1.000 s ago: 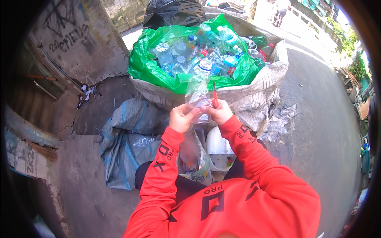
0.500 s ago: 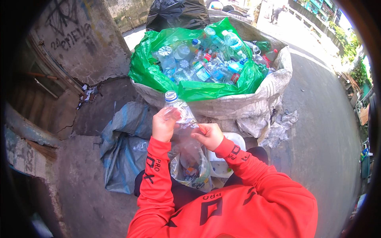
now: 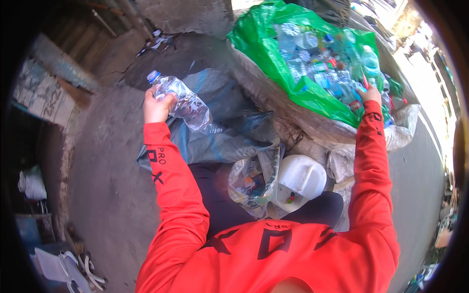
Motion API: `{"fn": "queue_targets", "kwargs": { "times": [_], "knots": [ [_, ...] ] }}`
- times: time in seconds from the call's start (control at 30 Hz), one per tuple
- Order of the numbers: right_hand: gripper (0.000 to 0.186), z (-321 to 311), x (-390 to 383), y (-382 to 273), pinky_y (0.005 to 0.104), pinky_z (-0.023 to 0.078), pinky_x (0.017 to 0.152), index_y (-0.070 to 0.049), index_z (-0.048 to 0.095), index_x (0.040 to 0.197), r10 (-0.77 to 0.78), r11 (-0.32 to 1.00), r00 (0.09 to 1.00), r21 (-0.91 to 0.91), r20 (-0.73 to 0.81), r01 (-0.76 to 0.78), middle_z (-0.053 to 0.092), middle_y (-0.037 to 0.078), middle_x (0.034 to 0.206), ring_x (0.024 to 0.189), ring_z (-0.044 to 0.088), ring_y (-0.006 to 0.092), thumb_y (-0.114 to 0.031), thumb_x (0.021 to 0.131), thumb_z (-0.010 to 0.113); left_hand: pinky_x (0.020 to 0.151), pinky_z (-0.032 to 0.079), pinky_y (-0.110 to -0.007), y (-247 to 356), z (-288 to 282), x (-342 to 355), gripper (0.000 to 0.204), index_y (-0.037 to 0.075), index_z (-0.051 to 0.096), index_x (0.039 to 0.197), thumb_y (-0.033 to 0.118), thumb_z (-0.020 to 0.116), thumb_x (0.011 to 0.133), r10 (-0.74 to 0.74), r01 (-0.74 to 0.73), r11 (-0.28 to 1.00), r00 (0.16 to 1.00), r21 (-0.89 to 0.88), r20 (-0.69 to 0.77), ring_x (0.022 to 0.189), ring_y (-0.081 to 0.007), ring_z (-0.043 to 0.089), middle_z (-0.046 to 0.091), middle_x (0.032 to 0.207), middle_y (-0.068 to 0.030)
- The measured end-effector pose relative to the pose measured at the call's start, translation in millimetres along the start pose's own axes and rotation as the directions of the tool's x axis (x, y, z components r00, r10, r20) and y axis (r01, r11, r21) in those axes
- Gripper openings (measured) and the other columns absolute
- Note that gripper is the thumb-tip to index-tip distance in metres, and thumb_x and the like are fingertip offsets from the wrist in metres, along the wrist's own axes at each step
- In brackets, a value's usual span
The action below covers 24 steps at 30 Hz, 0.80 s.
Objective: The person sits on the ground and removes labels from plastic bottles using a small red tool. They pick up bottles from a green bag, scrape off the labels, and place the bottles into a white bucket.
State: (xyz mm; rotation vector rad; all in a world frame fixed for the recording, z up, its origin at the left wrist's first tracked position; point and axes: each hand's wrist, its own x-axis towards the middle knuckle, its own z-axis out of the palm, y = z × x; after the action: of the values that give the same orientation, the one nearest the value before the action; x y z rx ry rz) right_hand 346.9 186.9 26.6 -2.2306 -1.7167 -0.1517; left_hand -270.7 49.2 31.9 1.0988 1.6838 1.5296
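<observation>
1. Your left hand point(image 3: 158, 107) curls its fingers around a clear bottle point(image 3: 188, 103), slanting rightward from them.
2. Your right hand point(image 3: 370, 94) grips a red tool (slim, jutting above its fingers), green bag point(image 3: 312, 101) beside them.

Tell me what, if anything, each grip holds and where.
The left grip holds a clear bottle by its upper part, near the neck. The right grip holds a slim red tool by its lower end; anything else there is unclear.

- Left hand point(image 3: 158, 107): curled in a grip, thumb on its right side.
- Left arm point(image 3: 172, 188): reaching forward and left.
- Right hand point(image 3: 370, 94): fist-like, well apart from the other.
- Right arm point(image 3: 372, 171): stretched forward and right.
</observation>
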Motion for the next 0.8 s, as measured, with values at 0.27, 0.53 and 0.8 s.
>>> {"fn": "queue_targets", "kwargs": {
  "times": [0.27,0.53,0.8],
  "knots": [
    [0.060,30,20,-49,0.0410,0.046,0.085,-0.015,0.052,0.119,0.128,0.915,0.941,-0.404,0.315,0.011,0.058,0.011,0.114,0.104,0.057,0.0271,-0.029,0.065,0.073,0.099,0.034,-0.036,-47,-39,10,0.114,0.000,0.010,0.139,0.042,0.079,0.058,0.061,0.134,0.846,0.937,0.515,-0.344,0.121,-0.0370,0.040,0.036,0.130,-0.0304],
    [0.028,24,17,10,0.0448,0.047,0.076,-0.022,0.060,0.104,0.261,0.948,0.957,-0.156,-0.126,-0.279,0.064,0.012,0.097,0.092,0.061,0.0317,-0.030,0.080,0.049,0.099,0.032,-0.041,-7,-2,6,0.107,0.001,0.009,0.139,0.036,0.077,0.065,0.101,-0.063,0.989,0.952,0.137,-0.289,0.121,-0.0399,0.037,0.032,0.133,-0.0292],
    [0.023,-102,-52,-52,0.0176,0.037,0.052,0.001,0.063,0.093,0.293,0.264,0.923,0.949,-0.250,0.173,0.061,-0.001,0.076,0.059,0.049,0.0035,-0.018,0.080,0.067,0.098,0.033,-0.039,11,43,-10,0.078,0.003,0.020,0.137,0.024,0.067,0.079,0.224,-0.234,0.970,0.965,-0.067,-0.133,0.120,-0.0331,0.039,0.036,0.132,-0.0237]
  ]
}}
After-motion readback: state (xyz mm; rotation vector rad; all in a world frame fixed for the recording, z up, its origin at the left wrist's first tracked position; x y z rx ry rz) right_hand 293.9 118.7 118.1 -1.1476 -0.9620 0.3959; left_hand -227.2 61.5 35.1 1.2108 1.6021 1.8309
